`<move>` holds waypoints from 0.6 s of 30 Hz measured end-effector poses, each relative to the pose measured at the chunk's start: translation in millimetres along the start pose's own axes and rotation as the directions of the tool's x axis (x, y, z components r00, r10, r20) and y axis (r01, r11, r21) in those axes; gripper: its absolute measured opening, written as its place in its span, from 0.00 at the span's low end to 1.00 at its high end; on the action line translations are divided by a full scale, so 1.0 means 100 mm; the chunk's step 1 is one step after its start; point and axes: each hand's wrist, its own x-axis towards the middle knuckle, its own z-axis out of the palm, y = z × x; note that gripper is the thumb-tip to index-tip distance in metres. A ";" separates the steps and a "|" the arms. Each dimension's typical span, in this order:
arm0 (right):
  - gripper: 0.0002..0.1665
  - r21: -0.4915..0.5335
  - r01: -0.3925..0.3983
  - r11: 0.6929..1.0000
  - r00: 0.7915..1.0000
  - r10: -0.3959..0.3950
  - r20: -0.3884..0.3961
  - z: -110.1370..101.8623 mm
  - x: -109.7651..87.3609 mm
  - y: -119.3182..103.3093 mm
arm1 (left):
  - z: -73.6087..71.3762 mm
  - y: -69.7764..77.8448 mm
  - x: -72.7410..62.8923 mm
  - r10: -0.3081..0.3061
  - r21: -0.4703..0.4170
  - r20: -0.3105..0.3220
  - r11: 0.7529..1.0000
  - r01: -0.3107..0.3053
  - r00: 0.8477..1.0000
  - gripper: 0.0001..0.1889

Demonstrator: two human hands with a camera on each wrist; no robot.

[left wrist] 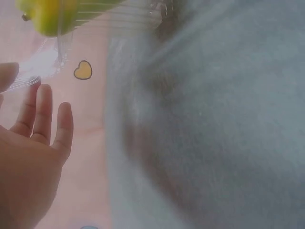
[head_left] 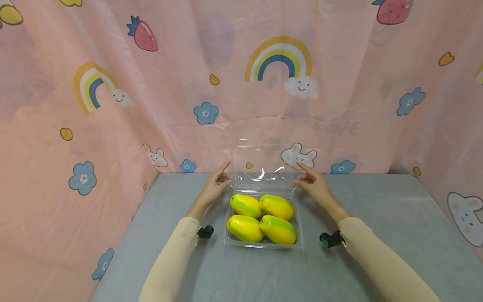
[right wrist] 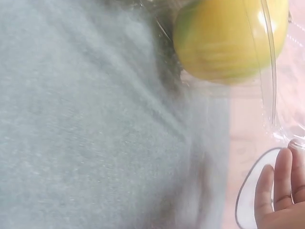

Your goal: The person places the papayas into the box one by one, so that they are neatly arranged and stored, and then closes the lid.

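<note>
A clear plastic clamshell box [head_left: 264, 246] stands on the table with its lid [head_left: 260, 167] raised at the back. Several yellow-green mangoes [head_left: 278, 230] lie inside in two rows. At the lid's left edge is my left hand [head_left: 215, 186], index finger stretched upward and thumb apart from it. The left wrist view shows those fingertips [left wrist: 44, 90] at the clear plastic edge. On the lid's right edge, my right hand [head_left: 315, 184] mirrors this, with its fingertips [right wrist: 284, 155] by the lid's corner in the right wrist view. The right thumb is out of that view.
The grey tabletop [head_left: 151, 235] ends at a pink patterned curtain [head_left: 181, 84] close behind the raised lid. More curtain [head_left: 34, 167] borders the left side. A black wrist device [head_left: 331, 239] is worn on the right arm, another black device [head_left: 205, 232] on the left.
</note>
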 end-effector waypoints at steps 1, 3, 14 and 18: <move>0.40 -0.006 -0.002 1.000 1.000 0.002 0.001 0.00 -0.01 -0.01 | -0.01 0.00 -0.02 0.001 0.002 0.006 1.000 -0.001 1.000 0.37; 0.40 -0.015 -0.014 1.000 1.000 0.014 0.005 0.01 -0.03 -0.02 | -0.02 0.01 -0.05 -0.006 0.010 0.022 1.000 0.006 1.000 0.38; 0.49 -0.033 -0.016 0.999 0.996 0.019 0.092 -0.02 -0.19 -0.09 | -0.06 0.09 -0.23 -0.024 0.031 0.084 0.999 0.022 0.996 0.40; 0.48 -0.023 0.012 1.000 0.990 -0.009 0.140 -0.04 -0.27 -0.10 | -0.06 0.09 -0.32 -0.031 0.060 0.105 0.998 0.025 0.994 0.40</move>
